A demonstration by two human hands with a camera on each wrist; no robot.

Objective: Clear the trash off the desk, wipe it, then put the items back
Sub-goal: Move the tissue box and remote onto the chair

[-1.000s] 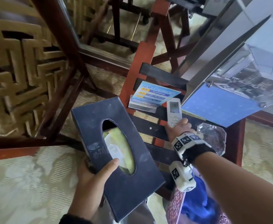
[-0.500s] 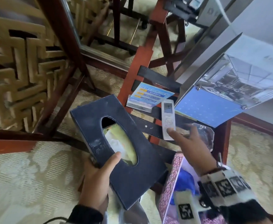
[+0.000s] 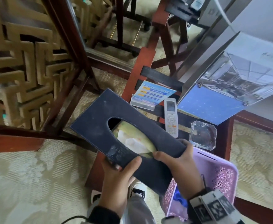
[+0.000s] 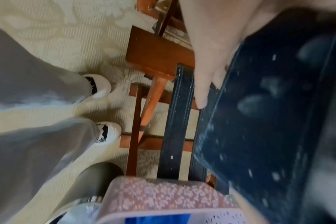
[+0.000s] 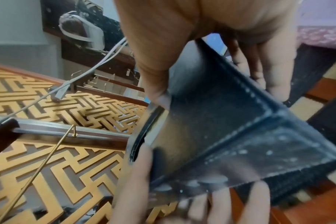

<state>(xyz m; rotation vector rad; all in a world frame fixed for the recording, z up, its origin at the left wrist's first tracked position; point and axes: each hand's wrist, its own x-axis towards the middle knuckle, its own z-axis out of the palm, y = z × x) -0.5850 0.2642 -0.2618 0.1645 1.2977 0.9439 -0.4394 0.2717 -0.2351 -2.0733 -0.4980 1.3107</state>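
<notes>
Since the earlier frames, the right hand (image 3: 179,160) has been taken off the remote control (image 3: 171,117) and closed on the tissue box (image 3: 116,126), which is also gripped by the left hand (image 3: 116,180). In the head view, the box is held over the slatted bench (image 3: 155,73), nearer than the remote, its long axis running away leftward from both hands. In the left wrist view, fingers (image 4: 201,91) are curled round its dusty edge. In the right wrist view, thumb and fingers (image 5: 274,72) are clamped across one corner.
</notes>
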